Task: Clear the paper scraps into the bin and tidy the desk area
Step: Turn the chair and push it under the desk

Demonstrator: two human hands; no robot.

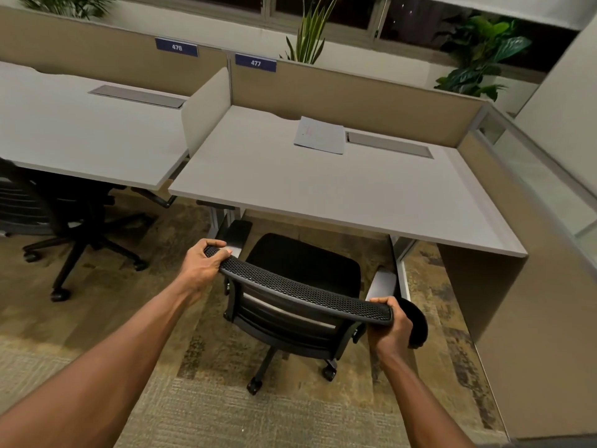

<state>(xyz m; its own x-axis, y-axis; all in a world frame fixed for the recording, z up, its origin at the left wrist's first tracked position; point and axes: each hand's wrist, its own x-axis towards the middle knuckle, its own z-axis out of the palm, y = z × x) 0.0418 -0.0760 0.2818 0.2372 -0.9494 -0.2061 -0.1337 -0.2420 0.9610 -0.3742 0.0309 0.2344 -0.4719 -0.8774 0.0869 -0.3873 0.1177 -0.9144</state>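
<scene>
Both hands are closed on the curved top edge of a black mesh-backed office chair [300, 287]; the left hand [202, 265] is wrapped over the left end of the backrest, thumb on top and fingers curled beneath, and the right hand [389, 328] is clamped on the right end, fingers over the rim; both bare forearms are stretched forward from the bottom of the view. The chair's seat is set partly under the front edge of a pale grey rectangular desk [290, 189], with its castors resting on the mottled brown and beige carpet [161, 383]; a round black shape [418, 324] is seen just behind the right hand, but what it is cannot be told. A white sheet of paper [319, 134] is lying flat towards the back of the desk, just beside a grey metal cable hatch [389, 144] let into the surface; no bin can be made out. A blue plate numbered 477 [255, 63] is fixed to the tan partition [355, 88] behind the desk; a second plate numbered 476 [176, 47] is fixed above the neighbouring desk [80, 130] on the left, which is separated by a short pale divider panel [206, 106]; another black swivel chair [58, 215] is parked at that desk. Green potted plants [481, 56] are stood behind the partition, beneath dark windows.
</scene>
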